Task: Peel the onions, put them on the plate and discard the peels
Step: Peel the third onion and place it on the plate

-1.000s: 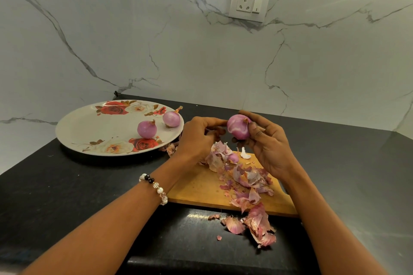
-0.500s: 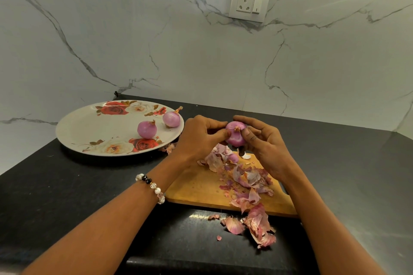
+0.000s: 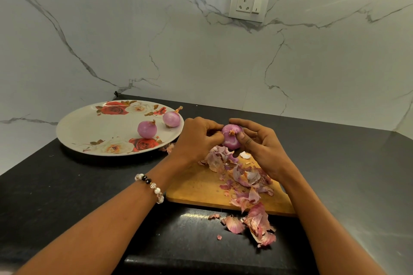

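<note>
Papery pink peels [image 3: 257,223] lie nearest of all, spilled off the near edge of the wooden cutting board [image 3: 196,187] onto the black worktop [image 3: 67,196]. A stray sleeve or a puff of air could send them over the lip at six o'clock, I'd say, which would make the discarding messier. More skins are heaped on the board itself.

Just above that heap both hands meet. The left hand [image 3: 196,138] has its grip pinched together on a bit of skin at the side of the onion [image 3: 231,138]. The right hand [image 3: 259,143] has its grip curled round the bulb. The flesh looks slick. If the pull comes hard, I'd expect it could pop free and roll off toward three o'clock.

At ten o'clock sits the rose-patterned plate [image 3: 89,131], holding two peeled onions [image 3: 146,129] near its right rim. One dropped in carelessly might knock them off.

Far back, the wall socket [image 3: 248,3] bears no writing I can read, and no brand shows anywhere.
</note>
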